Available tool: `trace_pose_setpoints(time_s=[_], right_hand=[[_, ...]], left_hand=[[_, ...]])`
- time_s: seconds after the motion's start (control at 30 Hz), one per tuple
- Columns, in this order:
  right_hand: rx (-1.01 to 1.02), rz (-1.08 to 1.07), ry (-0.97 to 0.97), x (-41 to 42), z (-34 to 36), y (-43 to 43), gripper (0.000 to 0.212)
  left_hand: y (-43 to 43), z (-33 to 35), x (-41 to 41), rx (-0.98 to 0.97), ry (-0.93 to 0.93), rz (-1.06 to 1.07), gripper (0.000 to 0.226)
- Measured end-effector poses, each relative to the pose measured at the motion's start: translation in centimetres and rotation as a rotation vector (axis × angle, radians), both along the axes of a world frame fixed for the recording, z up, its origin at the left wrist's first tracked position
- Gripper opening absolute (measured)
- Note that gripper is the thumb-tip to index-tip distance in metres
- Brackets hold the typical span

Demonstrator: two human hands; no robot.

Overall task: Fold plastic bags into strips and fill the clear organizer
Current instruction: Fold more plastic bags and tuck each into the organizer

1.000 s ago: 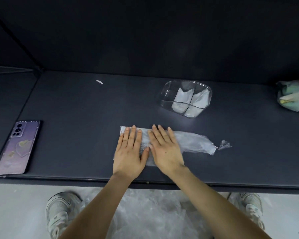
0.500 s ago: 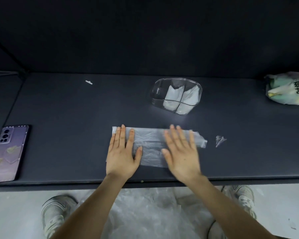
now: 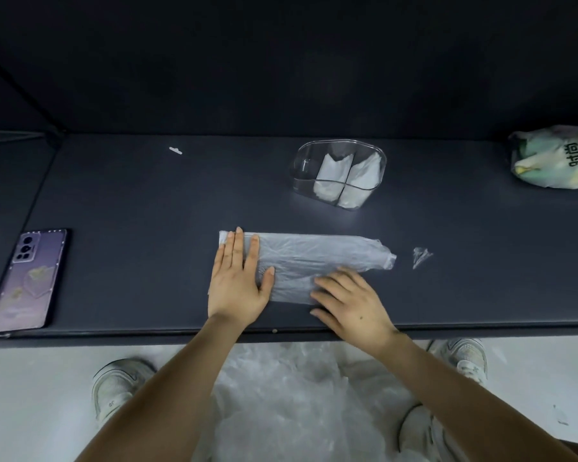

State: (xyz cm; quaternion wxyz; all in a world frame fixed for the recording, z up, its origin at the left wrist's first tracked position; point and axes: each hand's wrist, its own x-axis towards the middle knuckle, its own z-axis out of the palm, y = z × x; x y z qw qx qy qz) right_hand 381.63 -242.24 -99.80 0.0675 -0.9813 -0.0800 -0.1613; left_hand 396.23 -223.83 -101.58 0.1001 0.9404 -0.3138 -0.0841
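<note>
**Item under work:** plastic bag [image 3: 314,258], flattened on counter [image 3: 147,201], part-folded. Long axis runs L–R, parallel to the counter's near edge.

**L hand** [image 3: 237,281]: fingers [image 3: 237,248] straight, slightly apart, palm down, pressing the bag's L end. The rest of the bag extends rightward from them.

**R hand** [image 3: 351,301]: fingers [image 3: 331,281] loosely spread, laid on the bag's near flap, tips aimed toward the L thumb. No pinch visible (undersides of the tips are hidden). The far, longer layer runs beyond these fingers and off to their right, ending in a crumpled tip.

**Clear organizer** [image 3: 339,173]: beyond the R fingers, well apart from the bag. Two compartments hold folded white bags.

**Assessment:** step in hand appears to be a lengthwise fold, narrowing the bag to a strip. The fold line would follow the long axis. The R hand is nearer the free near flap, so it would turn that flap away over the far layer while the L hand anchors. The R hand is also nearer the organizer.

**Misc:** phone [image 3: 27,278] well left of the L fingers. Plastic scrap [image 3: 421,256] just right of the bag tip.
</note>
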Motion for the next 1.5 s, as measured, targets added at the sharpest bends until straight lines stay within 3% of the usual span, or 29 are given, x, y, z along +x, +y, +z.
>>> trace_pose_setpoints(time_s=[0.03, 0.2, 0.33, 0.47, 0.57, 0.67, 0.73, 0.83, 0.9, 1.03, 1.1, 1.2, 1.33, 1.5], right_hand=[[-0.005, -0.007, -0.033, 0.1, -0.4, 0.0, 0.009], [0.011, -0.086, 0.004, 1.0, -0.6, -0.2, 0.022], [0.115, -0.173, 0.157, 1.6, 0.9, -0.1, 0.024], [0.296, -0.262, 0.371, 2.2, 3.1, -0.3, 0.01], [0.364, -0.293, 0.511, 3.1, 4.1, -0.7, 0.013], [0.371, -0.317, 0.61, 3.8, 4.7, -1.1, 0.011], [0.386, -0.347, 0.667, 4.3, 5.1, -1.3, 0.01], [0.44, -0.404, 0.745, 5.0, 5.7, -1.5, 0.011], [0.484, -0.429, 0.796, 5.6, 5.8, -1.7, 0.012], [0.536, -0.368, 0.926, 6.6, 6.5, -2.0, 0.051], [0.471, -0.342, 0.932, 6.8, 6.4, -2.5, 0.045], [0.417, -0.376, 0.885, 6.8, 5.9, -3.1, 0.014], [0.475, -0.458, 0.865, 6.8, 5.8, -3.5, 0.033], [0.63, -0.514, 0.87, 7.6, 5.3, -3.9, 0.036]], left_hand=[[0.0, 0.0, 0.0, 0.003, 0.002, 0.0, 0.077], [0.1, 0.9, 0.3, -0.026, 0.102, -0.011, 0.085], [0.9, 3.5, 1.1, -0.277, 0.304, 0.003, 0.072], [2.6, 4.7, 1.6, -0.249, -0.024, -0.37, 0.051], [3.1, 5.0, 2.7, -0.129, -0.066, -0.436, 0.026], [3.1, 4.9, 3.4, -0.097, 0.173, -0.292, 0.014], [3.1, 5.0, 3.9, -0.126, 0.364, -0.133, 0.022], [3.1, 5.3, 4.6, -0.163, 0.484, -0.025, 0.034], [3.2, 5.6, 4.9, -0.142, 0.532, 0.009, 0.036], [3.2, 5.7, 5.0, -0.12, 0.561, 0.063, 0.036], [2.9, 5.8, 5.0, -0.124, 0.572, 0.082, 0.035], [2.9, 6.1, 5.4, -0.14, 0.614, 0.093, 0.028], [2.6, 6.8, 6.1, -0.118, 0.658, 0.068, 0.014], [1.9, 5.8, 6.9, -0.145, 0.678, 0.204, 0.016]])
